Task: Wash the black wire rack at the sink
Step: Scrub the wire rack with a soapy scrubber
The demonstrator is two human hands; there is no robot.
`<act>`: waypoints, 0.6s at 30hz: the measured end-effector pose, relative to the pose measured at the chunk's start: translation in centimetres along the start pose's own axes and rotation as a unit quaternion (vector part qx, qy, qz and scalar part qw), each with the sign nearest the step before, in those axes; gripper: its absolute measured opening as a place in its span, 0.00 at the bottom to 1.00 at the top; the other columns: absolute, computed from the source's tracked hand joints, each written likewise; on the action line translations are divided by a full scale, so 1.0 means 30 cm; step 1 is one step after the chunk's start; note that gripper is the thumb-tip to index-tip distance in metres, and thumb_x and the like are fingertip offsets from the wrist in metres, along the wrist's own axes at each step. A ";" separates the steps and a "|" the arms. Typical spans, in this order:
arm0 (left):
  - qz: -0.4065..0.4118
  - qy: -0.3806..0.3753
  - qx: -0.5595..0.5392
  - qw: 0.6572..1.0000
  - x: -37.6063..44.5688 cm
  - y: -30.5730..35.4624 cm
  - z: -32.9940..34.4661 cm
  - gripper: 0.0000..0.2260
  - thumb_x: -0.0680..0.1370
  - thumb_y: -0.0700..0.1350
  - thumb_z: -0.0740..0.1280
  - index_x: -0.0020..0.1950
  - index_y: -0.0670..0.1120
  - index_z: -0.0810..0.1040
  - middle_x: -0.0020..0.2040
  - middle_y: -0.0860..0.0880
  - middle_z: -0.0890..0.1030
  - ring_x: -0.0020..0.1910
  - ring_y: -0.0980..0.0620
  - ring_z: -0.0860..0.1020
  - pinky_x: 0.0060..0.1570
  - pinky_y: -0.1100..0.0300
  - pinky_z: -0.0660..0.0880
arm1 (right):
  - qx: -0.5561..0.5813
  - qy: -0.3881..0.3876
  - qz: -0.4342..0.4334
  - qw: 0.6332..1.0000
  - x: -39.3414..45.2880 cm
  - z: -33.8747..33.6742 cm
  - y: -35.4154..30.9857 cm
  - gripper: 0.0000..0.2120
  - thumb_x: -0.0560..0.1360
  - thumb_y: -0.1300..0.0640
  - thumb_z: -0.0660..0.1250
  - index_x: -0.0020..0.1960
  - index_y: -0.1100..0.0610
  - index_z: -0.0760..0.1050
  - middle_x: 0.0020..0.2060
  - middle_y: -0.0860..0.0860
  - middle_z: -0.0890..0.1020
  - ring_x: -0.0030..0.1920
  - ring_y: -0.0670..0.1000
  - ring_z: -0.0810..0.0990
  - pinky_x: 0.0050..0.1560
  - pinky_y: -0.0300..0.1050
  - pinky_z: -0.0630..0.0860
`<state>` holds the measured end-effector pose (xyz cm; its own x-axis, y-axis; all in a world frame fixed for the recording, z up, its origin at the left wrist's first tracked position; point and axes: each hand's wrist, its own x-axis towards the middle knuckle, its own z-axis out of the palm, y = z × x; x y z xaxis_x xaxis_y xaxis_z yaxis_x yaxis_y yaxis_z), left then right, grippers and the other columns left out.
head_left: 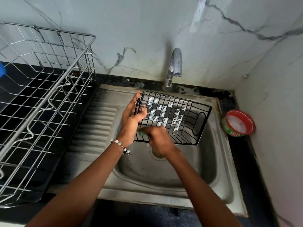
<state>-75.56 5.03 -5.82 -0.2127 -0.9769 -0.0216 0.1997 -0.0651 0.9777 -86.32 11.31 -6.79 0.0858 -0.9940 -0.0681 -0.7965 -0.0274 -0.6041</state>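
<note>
Left hand (133, 114): mine, thumb curled over one short end of the black wire rack (172, 117), fingers straight behind it; beaded bracelet (121, 145) at the wrist.
Right hand (158, 139): mine, blurred, fingers closed round a green scrubber (141, 133) pressed on the rack's near edge.
Rack position: held tilted above the sink (164, 174) basin, below the tap (173, 68); soap film fills several grid squares.
Surface: one steel sink with ribbed drainboard, set in a black counter (242, 102).
Room: grey-veined marble walls meeting in a corner.
Count: one black rack; one steel dish rack (42, 99) on the left; one red-rimmed soap tub (238, 123) on the right.
</note>
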 end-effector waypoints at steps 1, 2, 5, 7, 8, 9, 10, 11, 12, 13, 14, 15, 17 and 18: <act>0.004 0.002 -0.002 1.000 0.003 0.001 -0.007 0.30 0.71 0.38 0.67 0.73 0.51 0.69 0.70 0.54 0.73 0.69 0.45 0.72 0.69 0.52 0.68 | -0.009 -0.007 0.004 1.000 -0.011 -0.007 0.054 0.24 0.69 0.74 0.63 0.59 0.54 0.79 0.53 0.55 0.84 0.51 0.55 0.83 0.53 0.47 0.79; 0.004 0.006 0.000 1.000 0.004 0.004 -0.016 0.29 0.71 0.39 0.67 0.72 0.53 0.69 0.70 0.52 0.73 0.69 0.45 0.72 0.67 0.52 0.69 | -0.025 -0.006 0.014 1.000 -0.021 -0.016 0.111 0.25 0.69 0.74 0.63 0.61 0.54 0.78 0.53 0.55 0.84 0.50 0.55 0.83 0.52 0.48 0.79; 0.003 0.019 0.003 1.000 0.012 0.013 -0.033 0.27 0.73 0.41 0.67 0.69 0.61 0.70 0.72 0.49 0.72 0.68 0.49 0.72 0.59 0.56 0.73 | -0.083 0.023 0.087 0.992 -0.058 -0.077 0.246 0.27 0.69 0.74 0.61 0.62 0.52 0.78 0.56 0.58 0.82 0.53 0.57 0.82 0.55 0.49 0.77; -0.001 0.026 0.009 1.000 0.016 0.017 -0.038 0.26 0.75 0.39 0.67 0.67 0.64 0.70 0.71 0.47 0.73 0.69 0.50 0.72 0.57 0.57 0.72 | -0.115 0.030 0.148 0.982 -0.085 -0.126 0.284 0.27 0.70 0.73 0.59 0.63 0.51 0.77 0.56 0.60 0.81 0.56 0.59 0.80 0.57 0.49 0.76; -0.003 0.027 0.013 1.000 0.018 0.019 -0.038 0.25 0.76 0.39 0.67 0.66 0.65 0.70 0.71 0.48 0.73 0.69 0.51 0.71 0.59 0.55 0.70 | -0.130 0.028 0.171 0.976 -0.092 -0.139 0.291 0.26 0.71 0.72 0.59 0.63 0.53 0.76 0.56 0.62 0.81 0.57 0.61 0.78 0.58 0.49 0.74; -0.006 0.027 0.013 1.000 0.020 0.019 -0.038 0.25 0.76 0.40 0.67 0.66 0.66 0.71 0.71 0.48 0.73 0.70 0.51 0.70 0.61 0.53 0.69 | -0.144 0.024 0.191 0.971 -0.096 -0.146 0.283 0.24 0.71 0.71 0.59 0.64 0.54 0.76 0.56 0.63 0.80 0.58 0.62 0.77 0.59 0.50 0.73; -0.008 0.025 0.015 1.000 0.020 0.020 -0.035 0.25 0.75 0.42 0.67 0.65 0.68 0.71 0.71 0.49 0.72 0.71 0.51 0.69 0.63 0.51 0.68 | -0.155 0.017 0.206 0.966 -0.097 -0.143 0.270 0.23 0.72 0.70 0.59 0.64 0.56 0.75 0.56 0.64 0.79 0.58 0.63 0.76 0.59 0.51 0.72; -0.012 0.025 0.017 0.999 0.019 0.021 -0.030 0.25 0.76 0.42 0.67 0.65 0.68 0.70 0.72 0.50 0.71 0.71 0.51 0.68 0.64 0.51 0.68 | -0.160 0.016 0.207 0.965 -0.094 -0.137 0.252 0.22 0.72 0.69 0.60 0.63 0.57 0.75 0.56 0.63 0.78 0.59 0.63 0.76 0.59 0.51 0.72; -0.018 0.026 0.019 0.999 0.016 0.027 -0.022 0.25 0.77 0.41 0.67 0.66 0.67 0.70 0.72 0.52 0.71 0.71 0.51 0.68 0.63 0.51 0.68 | -0.150 0.023 0.193 0.969 -0.086 -0.126 0.240 0.21 0.72 0.68 0.60 0.62 0.56 0.76 0.56 0.62 0.79 0.58 0.62 0.77 0.59 0.51 0.73; -0.023 0.031 0.023 0.999 0.016 0.031 -0.014 0.25 0.77 0.41 0.66 0.67 0.66 0.70 0.72 0.54 0.70 0.71 0.51 0.69 0.63 0.51 0.68 | -0.120 0.030 0.167 0.978 -0.079 -0.116 0.227 0.21 0.71 0.69 0.61 0.61 0.56 0.78 0.54 0.61 0.80 0.57 0.61 0.78 0.58 0.49 0.74; -0.029 0.039 0.027 0.998 0.017 0.036 -0.009 0.24 0.78 0.40 0.66 0.67 0.65 0.70 0.72 0.56 0.70 0.70 0.52 0.69 0.63 0.51 0.68 | -0.078 0.029 0.130 0.988 -0.075 -0.107 0.215 0.21 0.70 0.70 0.62 0.59 0.56 0.79 0.52 0.60 0.82 0.55 0.59 0.79 0.56 0.48 0.75; -0.041 0.049 0.029 0.998 0.022 0.040 -0.009 0.24 0.78 0.41 0.67 0.67 0.65 0.71 0.70 0.59 0.71 0.69 0.53 0.71 0.63 0.50 0.69 | -0.042 0.022 0.087 0.995 -0.073 -0.101 0.205 0.21 0.69 0.71 0.63 0.58 0.56 0.80 0.50 0.58 0.84 0.53 0.57 0.81 0.55 0.46 0.76; -0.087 0.068 0.041 0.993 0.040 0.052 -0.016 0.22 0.77 0.45 0.69 0.66 0.66 0.72 0.64 0.61 0.76 0.62 0.55 0.75 0.59 0.48 0.71 | -0.001 0.009 0.008 1.000 -0.078 -0.106 0.188 0.21 0.70 0.74 0.62 0.57 0.58 0.80 0.53 0.55 0.84 0.55 0.53 0.81 0.58 0.44 0.76; -0.116 0.078 0.046 0.989 0.052 0.057 -0.027 0.22 0.76 0.47 0.69 0.65 0.67 0.72 0.59 0.60 0.79 0.58 0.56 0.77 0.56 0.48 0.73 | 0.022 -0.006 -0.012 1.000 -0.084 -0.117 0.190 0.21 0.71 0.74 0.61 0.59 0.58 0.80 0.57 0.52 0.82 0.59 0.50 0.79 0.61 0.41 0.74</act>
<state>-74.76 3.23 -4.35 -0.0902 -0.9578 -0.2728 0.0733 -0.2796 0.9573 -93.18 13.29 -7.27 0.1127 -0.9917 -0.0624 -0.7671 -0.0469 -0.6398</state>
